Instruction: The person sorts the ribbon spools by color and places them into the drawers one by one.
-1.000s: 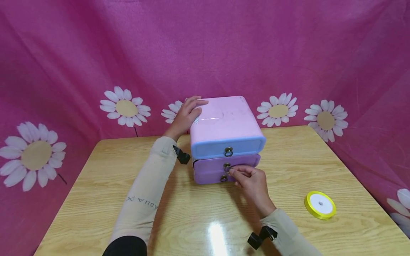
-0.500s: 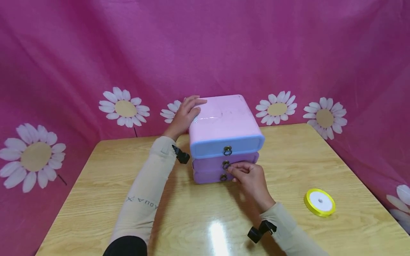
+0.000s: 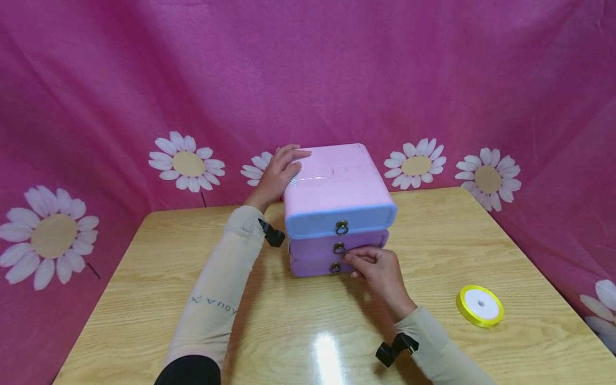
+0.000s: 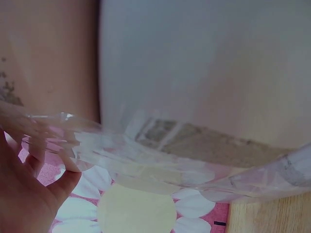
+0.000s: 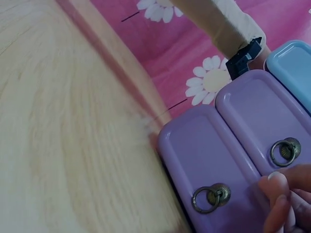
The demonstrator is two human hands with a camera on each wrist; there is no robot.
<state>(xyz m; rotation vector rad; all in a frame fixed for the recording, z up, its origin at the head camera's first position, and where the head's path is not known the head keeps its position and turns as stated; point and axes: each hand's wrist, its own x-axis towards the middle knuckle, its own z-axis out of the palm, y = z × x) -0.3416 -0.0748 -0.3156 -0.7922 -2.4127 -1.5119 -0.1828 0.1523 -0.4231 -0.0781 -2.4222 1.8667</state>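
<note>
A mini drawer cabinet (image 3: 337, 182) with a pink top stands at the table's middle. Its top drawer (image 3: 308, 224) is light blue; the middle drawer (image 3: 308, 247) and bottom drawer (image 3: 308, 267) are purple. All three have a bronze ring pull, and the fronts sit closed. My left hand (image 3: 278, 174) rests on the cabinet's upper left edge, fingers spread over the top. In the left wrist view that hand (image 4: 29, 194) lies beside clear plastic film (image 4: 92, 145). My right hand (image 3: 380, 272) has its fingertips just beside the middle ring pull (image 5: 283, 153), which hangs free of them.
A ribbon roll (image 3: 480, 306), yellow around a white core, lies on the wooden table (image 3: 192, 299) to the right. A magenta cloth (image 3: 308, 69) printed with daisies hangs behind and along both sides. Dark cameras sit on both wrists.
The middle drawer, slightly out one second ago, has gone in. My right fingertips have come off its ring pull. My left hand keeps its place on the cabinet.
</note>
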